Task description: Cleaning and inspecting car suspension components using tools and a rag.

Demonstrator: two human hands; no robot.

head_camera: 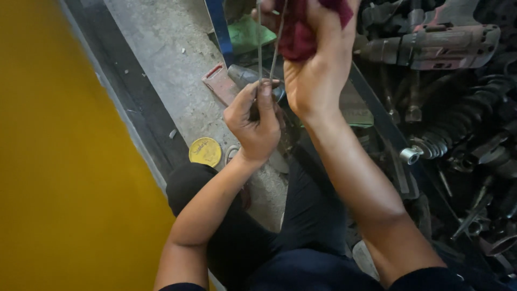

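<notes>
A broad yellow surface (59, 161) fills the left side of the view, blurred and close. Beside it runs a dark strip and then a grey concrete floor (161, 59) stretching far. On the right lies a heap of dark metal parts: a coiled spring shock absorber (458, 126) and, farther off, a dusty power drill (436, 46). The person sits near the bottom in dark trousers (301, 226), knees raised. Both bare forearms reach up to the middle. The right hand (315, 64) is closed around a dark red rag (301, 27), high in the centre. The left hand (256, 121), just beside and below it, pinches two thin metal rods (260, 48) between thumb and fingers; the rods rise up past the rag. On the floor left of the left hand lies a small round yellow tin lid (205, 151).
</notes>
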